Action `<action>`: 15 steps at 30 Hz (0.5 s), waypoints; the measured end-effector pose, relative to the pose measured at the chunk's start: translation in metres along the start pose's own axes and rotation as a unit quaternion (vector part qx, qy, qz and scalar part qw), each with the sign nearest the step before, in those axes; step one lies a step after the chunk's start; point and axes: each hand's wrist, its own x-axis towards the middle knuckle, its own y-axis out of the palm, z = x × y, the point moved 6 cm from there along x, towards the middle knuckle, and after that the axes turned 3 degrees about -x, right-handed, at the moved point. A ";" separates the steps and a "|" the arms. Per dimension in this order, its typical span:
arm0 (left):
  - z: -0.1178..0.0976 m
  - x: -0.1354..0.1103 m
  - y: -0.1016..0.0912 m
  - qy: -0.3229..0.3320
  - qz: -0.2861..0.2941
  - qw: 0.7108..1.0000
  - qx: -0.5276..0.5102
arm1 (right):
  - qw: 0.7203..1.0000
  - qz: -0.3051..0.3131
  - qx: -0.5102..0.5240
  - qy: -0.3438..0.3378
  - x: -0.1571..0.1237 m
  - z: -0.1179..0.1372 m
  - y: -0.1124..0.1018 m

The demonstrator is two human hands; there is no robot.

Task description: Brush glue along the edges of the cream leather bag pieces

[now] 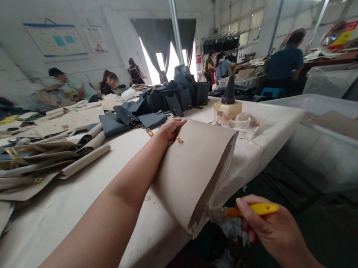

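Note:
A beige leather-like bag piece (pixel 194 166) with a small gold clasp (pixel 180 140) lies over the table's near edge, its open side facing right. My left hand (pixel 171 129) is closed on its far left edge. In my right hand (pixel 262 222) is a brush with a yellow handle (pixel 264 208), held between thumb and fingers. The brush's bristles (pixel 215 212) touch or nearly touch the lower right edge of the piece, where pale, ragged lining shows. Whether there is glue on the bristles cannot be made out.
Beige pieces (pixel 31 164) pile up on the left; dark blue bags (pixel 170 96) stand further back. A stained square container with a black cone (pixel 229 90) sits beside a tape roll (pixel 242 121). A white bin (pixel 335 140) stands right. Several people work in the background.

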 end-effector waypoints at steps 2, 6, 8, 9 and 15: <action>0.000 -0.001 0.000 0.001 0.000 1.000 0.000 | 1.000 0.003 0.004 -0.012 0.000 0.003 -0.001; 0.003 0.000 0.000 -0.004 -0.003 1.000 0.001 | 0.990 -0.134 -0.028 -0.036 0.013 0.008 -0.030; 0.004 0.001 0.000 -0.010 -0.008 1.000 0.003 | 0.986 -0.159 -0.046 -0.038 0.019 0.008 -0.039; 0.005 0.001 -0.001 -0.015 -0.011 1.000 0.004 | 0.987 -0.149 -0.050 -0.035 0.020 0.007 -0.038; 0.008 0.001 -0.005 -0.085 -0.032 0.995 0.030 | 1.000 -0.007 -0.002 0.012 -0.004 0.000 0.000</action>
